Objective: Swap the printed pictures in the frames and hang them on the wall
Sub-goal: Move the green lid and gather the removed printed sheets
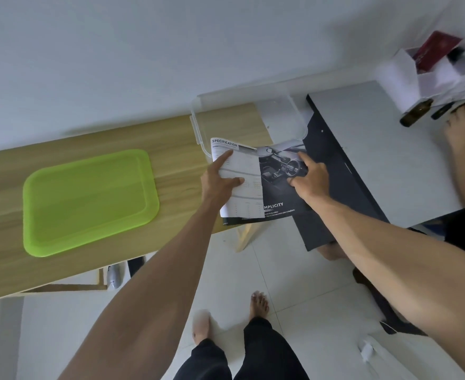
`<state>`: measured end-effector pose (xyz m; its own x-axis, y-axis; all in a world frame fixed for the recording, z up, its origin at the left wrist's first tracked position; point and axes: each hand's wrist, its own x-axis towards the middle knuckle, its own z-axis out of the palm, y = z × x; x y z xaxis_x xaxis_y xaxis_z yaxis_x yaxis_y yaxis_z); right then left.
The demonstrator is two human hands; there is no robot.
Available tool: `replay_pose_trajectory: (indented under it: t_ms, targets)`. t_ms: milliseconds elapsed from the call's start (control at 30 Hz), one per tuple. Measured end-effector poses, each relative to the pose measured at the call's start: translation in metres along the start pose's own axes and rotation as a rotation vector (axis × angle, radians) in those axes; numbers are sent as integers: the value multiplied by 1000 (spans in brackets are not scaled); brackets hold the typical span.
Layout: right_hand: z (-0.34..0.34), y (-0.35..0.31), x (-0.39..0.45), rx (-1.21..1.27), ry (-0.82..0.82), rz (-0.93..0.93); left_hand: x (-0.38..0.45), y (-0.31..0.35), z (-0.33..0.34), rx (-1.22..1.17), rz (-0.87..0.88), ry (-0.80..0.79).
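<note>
Wood first: found a long, pale-grained bench (171, 149) running from the left edge towards the middle, against a plain white wall (143, 50). Saw white floor tiles (294, 283) below it. Noted a translucent lime-green tray (88, 201) lying flat on the bench's left part, well apart from the work. Found a dark board (335, 182) slanting off the bench's right end, beside a grey-white side table (376, 138).

Located the task's things at the right end of the bench: a dark car-interior print (277, 171), its lower edge overhanging the bench. Saw the white specification sheet (242, 187) lying over its left half. Made out a clear plastic frame (253, 116) just behind both, its near edge under the top of the papers.

Saw the left grip (217, 182) open on the specification sheet, forefinger stretched to the top left corner, thumb pressed flat lower down. Saw the right grip (312, 176) on the car-interior print, forefinger and thumb spread and laid on the paper. Could not see its remaining fingers behind the knuckles.

Noted a white box (428, 67) on the side table with something red inside. Spotted a small dark bottle (415, 116) lying beside that box.
</note>
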<state>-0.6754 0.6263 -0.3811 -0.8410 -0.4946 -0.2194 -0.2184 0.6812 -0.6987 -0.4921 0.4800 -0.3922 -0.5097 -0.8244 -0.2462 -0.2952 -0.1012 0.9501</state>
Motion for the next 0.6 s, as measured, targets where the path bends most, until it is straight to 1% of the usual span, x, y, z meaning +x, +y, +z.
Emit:
replay_pose_trajectory:
  t_ms: [200, 300, 467, 600]
  targets:
    - [-8, -43, 6, -19, 61, -80, 18, 32, -26, -84, 67, -48]
    - [-8, -59, 24, -8, 81, -107, 37, 50, -35, -83, 104, -32]
    - [-6, -81, 80, 13, 72, -160, 87, 65, -33, -96, 135, 23]
    - [8, -90, 140, 20, 32, -181, 136, 66, -17, -97, 89, 74]
